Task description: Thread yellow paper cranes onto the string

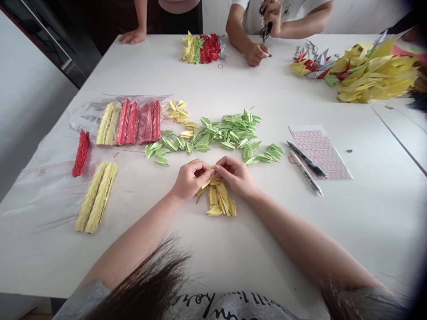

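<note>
Left hand (pixel 191 178) and right hand (pixel 234 174) both pinch a folded yellow paper unit (pixel 207 181) at the fingertips; long axis slants, tip pointing far-right, just above a heap of yellow paper units (pixel 218 200).

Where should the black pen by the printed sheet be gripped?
Pinch the black pen mid-barrel from above, coming from its far side: it lies flat and diagonal, with the white pen close along its near side.
</note>
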`<action>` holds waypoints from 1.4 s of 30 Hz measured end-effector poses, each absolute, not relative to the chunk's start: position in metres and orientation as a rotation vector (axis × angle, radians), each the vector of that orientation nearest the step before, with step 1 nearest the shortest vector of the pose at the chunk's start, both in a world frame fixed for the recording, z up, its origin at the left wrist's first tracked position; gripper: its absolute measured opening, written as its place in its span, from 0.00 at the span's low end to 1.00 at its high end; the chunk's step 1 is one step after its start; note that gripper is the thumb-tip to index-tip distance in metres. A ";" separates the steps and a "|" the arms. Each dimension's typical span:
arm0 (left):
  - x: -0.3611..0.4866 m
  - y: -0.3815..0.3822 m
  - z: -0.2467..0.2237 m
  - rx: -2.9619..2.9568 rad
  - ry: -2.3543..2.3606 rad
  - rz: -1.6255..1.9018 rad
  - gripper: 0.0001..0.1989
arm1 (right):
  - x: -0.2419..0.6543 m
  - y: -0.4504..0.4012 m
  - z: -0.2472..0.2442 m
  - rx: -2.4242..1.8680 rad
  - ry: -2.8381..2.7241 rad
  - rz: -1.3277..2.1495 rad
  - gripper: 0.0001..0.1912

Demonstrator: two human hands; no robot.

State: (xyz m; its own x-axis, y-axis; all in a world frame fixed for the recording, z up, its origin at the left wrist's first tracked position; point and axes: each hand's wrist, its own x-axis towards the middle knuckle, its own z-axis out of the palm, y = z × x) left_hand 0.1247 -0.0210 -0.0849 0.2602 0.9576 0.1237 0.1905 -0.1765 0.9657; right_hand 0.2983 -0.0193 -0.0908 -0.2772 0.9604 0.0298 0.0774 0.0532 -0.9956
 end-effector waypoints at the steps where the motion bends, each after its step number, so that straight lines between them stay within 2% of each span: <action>1: 0.125 -0.021 -0.085 1.595 1.089 1.012 0.14 | 0.299 -0.019 -0.091 -1.098 -1.508 1.330 0.23; 9: 0.123 -0.020 -0.088 1.634 1.086 0.977 0.13 | 0.300 -0.019 -0.091 -1.147 -1.612 1.247 0.18; 15: 0.123 -0.021 -0.086 1.640 1.105 0.953 0.12 | 0.296 -0.019 -0.098 -1.195 -1.535 1.232 0.25; 19: 0.124 -0.021 -0.086 1.655 1.125 0.955 0.12 | 0.296 -0.020 -0.098 -1.146 -1.493 1.298 0.25; 26: 0.124 -0.021 -0.087 1.677 1.129 0.946 0.13 | 0.295 -0.019 -0.094 -1.178 -1.596 1.173 0.26; 35: 0.124 -0.021 -0.088 1.659 1.113 0.937 0.12 | 0.296 -0.018 -0.098 -1.180 -1.577 1.188 0.28; 42: 0.124 -0.021 -0.088 1.627 1.128 0.973 0.13 | 0.297 -0.020 -0.095 -1.113 -1.532 1.272 0.23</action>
State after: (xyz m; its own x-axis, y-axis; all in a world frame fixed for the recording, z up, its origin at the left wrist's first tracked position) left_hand 0.1245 -0.0209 -0.0879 0.2734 0.9560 0.1066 0.2463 -0.1767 0.9530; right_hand 0.2967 -0.0203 -0.0949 -0.2590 0.9640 0.0595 0.1185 0.0929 -0.9886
